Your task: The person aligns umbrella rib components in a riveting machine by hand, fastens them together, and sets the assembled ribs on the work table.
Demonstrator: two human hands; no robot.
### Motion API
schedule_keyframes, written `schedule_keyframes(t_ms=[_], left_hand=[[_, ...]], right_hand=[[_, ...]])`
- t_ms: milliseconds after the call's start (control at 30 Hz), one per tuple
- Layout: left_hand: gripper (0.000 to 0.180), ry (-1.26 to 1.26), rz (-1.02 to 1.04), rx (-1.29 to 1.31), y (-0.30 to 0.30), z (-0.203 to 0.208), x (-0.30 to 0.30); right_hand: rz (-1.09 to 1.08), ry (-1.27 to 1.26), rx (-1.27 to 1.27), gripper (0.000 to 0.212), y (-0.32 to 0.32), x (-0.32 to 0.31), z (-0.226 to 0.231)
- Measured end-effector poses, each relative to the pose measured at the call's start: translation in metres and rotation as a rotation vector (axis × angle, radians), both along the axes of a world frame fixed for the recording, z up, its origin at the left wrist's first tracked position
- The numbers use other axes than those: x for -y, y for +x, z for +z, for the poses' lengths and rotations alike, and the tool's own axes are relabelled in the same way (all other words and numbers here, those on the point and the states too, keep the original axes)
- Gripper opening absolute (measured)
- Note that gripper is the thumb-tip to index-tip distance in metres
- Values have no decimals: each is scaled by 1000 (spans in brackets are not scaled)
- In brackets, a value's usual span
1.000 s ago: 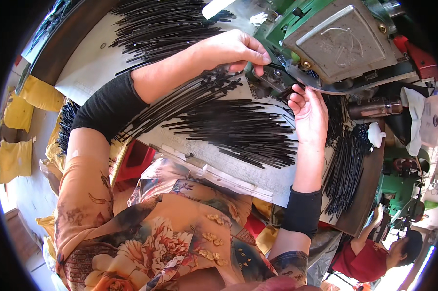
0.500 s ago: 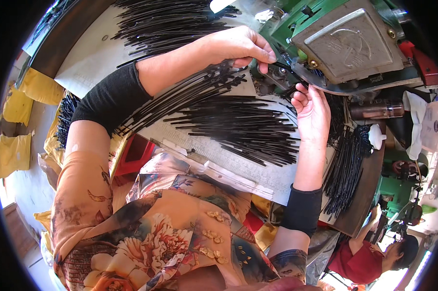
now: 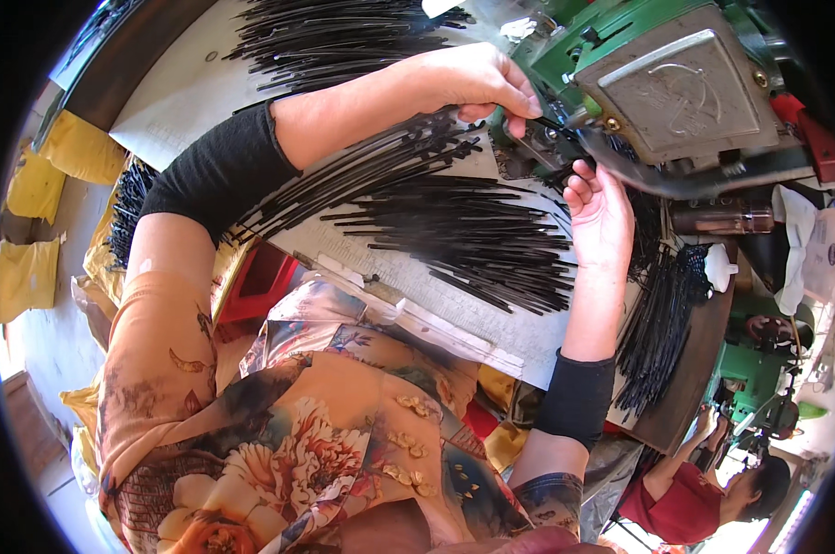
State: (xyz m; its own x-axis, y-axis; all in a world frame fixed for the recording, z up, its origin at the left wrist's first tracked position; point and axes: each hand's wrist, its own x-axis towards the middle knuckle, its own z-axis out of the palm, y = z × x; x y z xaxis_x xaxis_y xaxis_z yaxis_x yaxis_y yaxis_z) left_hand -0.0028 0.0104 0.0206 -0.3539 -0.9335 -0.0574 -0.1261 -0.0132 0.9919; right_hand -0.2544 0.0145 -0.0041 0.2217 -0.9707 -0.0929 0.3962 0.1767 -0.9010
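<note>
My left hand (image 3: 493,85) reaches across to the green machine (image 3: 611,42) with thumb and fingers pinched on a thin black rod (image 3: 549,123). The rod points right, toward the machine's working area. Below the curved metal lever (image 3: 695,177), my right hand (image 3: 602,210) is raised with curled fingers. Its fingertips meet at dark parts beside the machine, and what they pinch is hidden. A fanned pile of black rods (image 3: 464,231) lies on the pale worktop (image 3: 436,319) between my forearms. Another bundle of rods (image 3: 371,162) lies under my left forearm.
More black rods (image 3: 316,42) lie at the far left, and a bundle (image 3: 658,332) hangs along the right edge. A brown bottle (image 3: 722,218) stands beyond my right hand. Yellow sacks (image 3: 80,152) are at left. A co-worker in red (image 3: 681,499) sits at lower right by another green machine (image 3: 750,369).
The metal lever on the machine has swung slightly downward and is blurred. The far part of the view has shifted a little right and down. Both hands keep nearly the same pose.
</note>
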Motion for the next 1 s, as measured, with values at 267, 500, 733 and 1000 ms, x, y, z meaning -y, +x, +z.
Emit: schedule_keyframes(t_ms=[267,500,733,1000], left_hand=[[25,-49,-121,-57,8,-2,3],[24,-39,-347,101,-2,-4,-7],[32,-80,-301,169,7,4,-2],[18,-383,-258,771,20,1,7]], right_hand=[[-131,-186,-204,22,1,-8,15],[116,-588,-954,16,31,-38,27],[137,-638,-1082,14,25,-42,32],[268,-379,-900,24,21,-40,36]])
